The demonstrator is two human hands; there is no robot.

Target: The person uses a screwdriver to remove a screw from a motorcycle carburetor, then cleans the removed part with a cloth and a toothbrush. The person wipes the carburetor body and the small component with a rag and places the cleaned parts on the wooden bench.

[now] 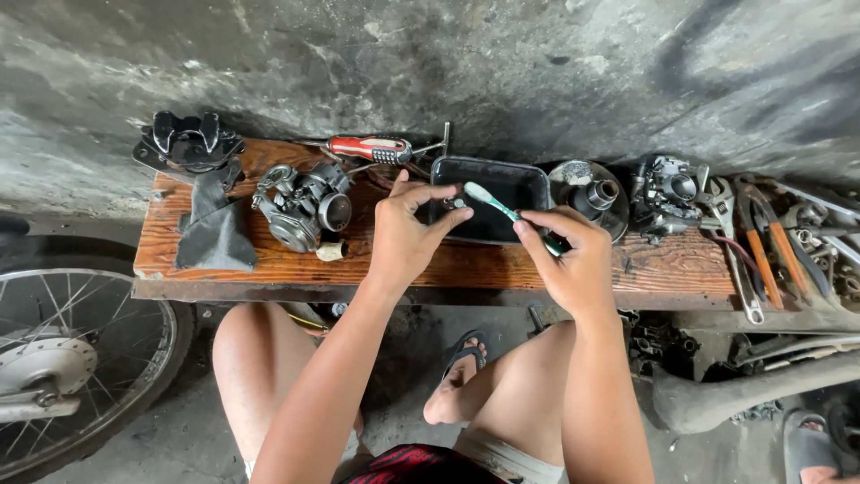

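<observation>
Over the tray (pixel 534 182), left hand (pixel 405 235) pinched a small metal part (pixel 458 203) at fingertips, steadying it; right hand (pixel 571 260) gripped a toothbrush (pixel 498 206), bristles against the part, tray beneath likely catching drips.

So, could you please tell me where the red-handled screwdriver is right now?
The red-handled screwdriver lies at the far edge of the wooden bench, just beyond the left hand, between the carburetor and the black tray.

A carburettor (pixel 303 206), a red-handled screwdriver (pixel 369 149) and a dark rag (pixel 215 229) are laid on the wooden worktop (pixel 269 264); pliers (pixel 769 235) are seen at right, a spoked wheel (pixel 63 358) below left.
</observation>
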